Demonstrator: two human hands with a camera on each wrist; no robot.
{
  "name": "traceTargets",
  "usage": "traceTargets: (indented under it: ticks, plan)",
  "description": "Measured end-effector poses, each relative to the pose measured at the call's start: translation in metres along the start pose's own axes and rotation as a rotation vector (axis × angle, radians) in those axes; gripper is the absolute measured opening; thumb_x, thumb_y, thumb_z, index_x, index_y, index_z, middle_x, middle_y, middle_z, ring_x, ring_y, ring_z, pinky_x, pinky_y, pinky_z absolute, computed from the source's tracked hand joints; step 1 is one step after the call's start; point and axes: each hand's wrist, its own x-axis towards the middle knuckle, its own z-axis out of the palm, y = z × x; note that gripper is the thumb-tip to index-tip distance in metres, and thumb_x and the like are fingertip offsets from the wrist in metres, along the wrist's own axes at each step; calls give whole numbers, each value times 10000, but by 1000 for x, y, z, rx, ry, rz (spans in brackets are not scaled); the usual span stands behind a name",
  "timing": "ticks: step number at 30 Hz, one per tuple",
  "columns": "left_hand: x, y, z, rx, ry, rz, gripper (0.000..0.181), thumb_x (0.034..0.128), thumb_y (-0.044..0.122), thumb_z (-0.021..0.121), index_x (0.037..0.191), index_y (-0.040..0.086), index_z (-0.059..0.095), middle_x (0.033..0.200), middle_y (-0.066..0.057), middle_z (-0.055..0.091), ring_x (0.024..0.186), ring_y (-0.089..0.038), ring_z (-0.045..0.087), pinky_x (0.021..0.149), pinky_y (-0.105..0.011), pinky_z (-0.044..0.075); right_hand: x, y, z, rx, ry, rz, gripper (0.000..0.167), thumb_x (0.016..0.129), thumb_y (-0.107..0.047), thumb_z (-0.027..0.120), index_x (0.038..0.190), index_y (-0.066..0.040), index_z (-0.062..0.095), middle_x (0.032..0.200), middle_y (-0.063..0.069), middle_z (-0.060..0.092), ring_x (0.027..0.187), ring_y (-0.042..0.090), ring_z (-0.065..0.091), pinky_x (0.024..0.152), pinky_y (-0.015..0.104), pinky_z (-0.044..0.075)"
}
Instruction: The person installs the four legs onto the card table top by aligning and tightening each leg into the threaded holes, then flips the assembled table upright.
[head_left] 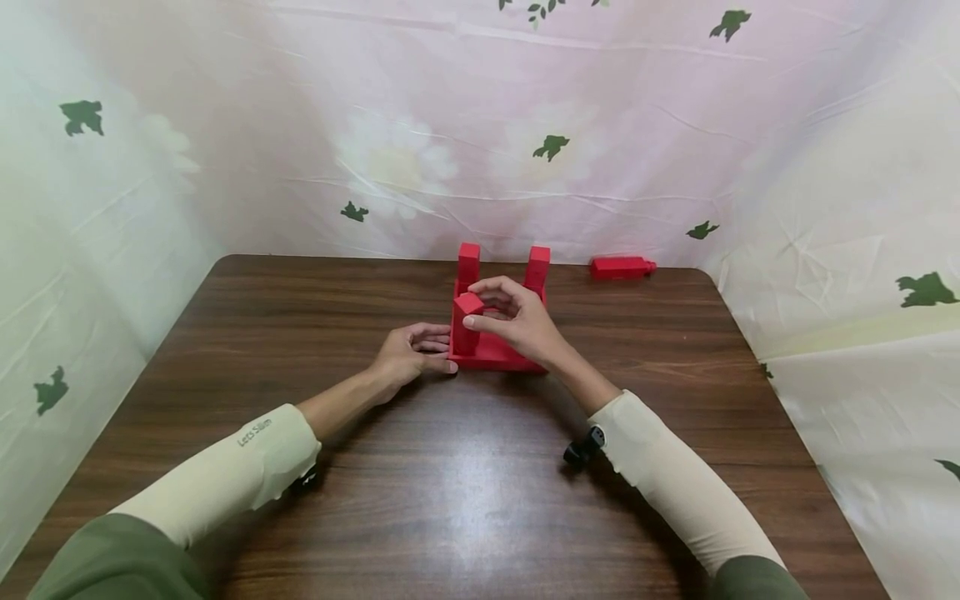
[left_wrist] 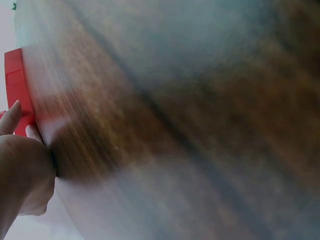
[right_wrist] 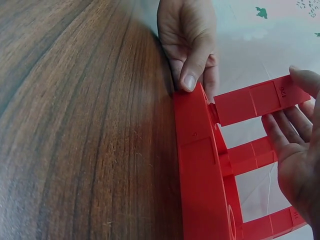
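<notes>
A red tray-like base (head_left: 498, 362) stands at the middle of the table's far half. My right hand (head_left: 525, 321) pinches the upper part of a red square post (right_wrist: 250, 102), thumb on one side and fingers on the other. The post is upright over the base's near left corner; a narrow neck shows at its lower end, and I cannot tell how deep it is seated. My left hand (head_left: 405, 358) grips that same corner, thumb (right_wrist: 190, 82) on the front wall and fingers along the left side. Two more red posts (head_left: 468, 262) (head_left: 537, 267) rise from the far corners.
Another red post (head_left: 622, 267) with a narrow threaded-looking end lies on its side near the far right table edge. The brown wooden table (head_left: 480, 483) meets a patterned cloth backdrop (head_left: 480, 125) at the back, with cloth on both sides too.
</notes>
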Motion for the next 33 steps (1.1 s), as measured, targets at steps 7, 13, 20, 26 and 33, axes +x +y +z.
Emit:
traceTargets:
  ticks: [7, 13, 20, 26, 33]
  plan:
    - [0, 1, 0, -8, -1, 1, 718, 849, -2, 978, 1506, 54, 694, 1451, -188, 764, 1243, -241, 793, 952, -211, 658, 1, 0, -1, -12, -3, -31, 450, 987, -22, 828, 1414, -37, 687, 1371, 183, 763, 1240, 239, 757, 980, 244, 668]
    - [0, 1, 0, -11, -1, 4, 725, 844, -6, 980, 1507, 61, 695, 1449, -183, 766, 1243, -241, 793, 948, -213, 661, 3, 0, -1, -56, -1, -54, 485, 984, -47, 844, 1444, -66, 691, 1378, 171, 764, 1227, 259, 745, 1005, 246, 646]
    - [0, 2, 0, -18, -4, 12, 727, 845, -30, 969, 1512, 52, 692, 1446, -192, 766, 1236, -240, 796, 953, -218, 666, 1, -1, -2, -135, -21, -38, 529, 1005, -201, 857, 1515, -237, 722, 1393, 41, 764, 1195, 265, 721, 1041, 387, 632]
    - [-1, 3, -1, -8, -3, 8, 728, 843, -20, 975, 1509, 53, 693, 1434, -185, 774, 1244, -240, 794, 949, -206, 657, 0, 1, 1, -157, -17, -8, 509, 994, -265, 881, 1480, -317, 738, 1219, 1, 767, 1111, 254, 714, 989, 459, 636]
    - [-1, 3, -1, -14, -5, 9, 724, 843, -23, 972, 1507, 49, 693, 1436, -193, 769, 1233, -225, 790, 940, -208, 657, 0, 3, 1, -125, -41, -50, 486, 1026, -193, 812, 1503, -221, 721, 1358, 49, 761, 1166, 296, 701, 1026, 425, 619]
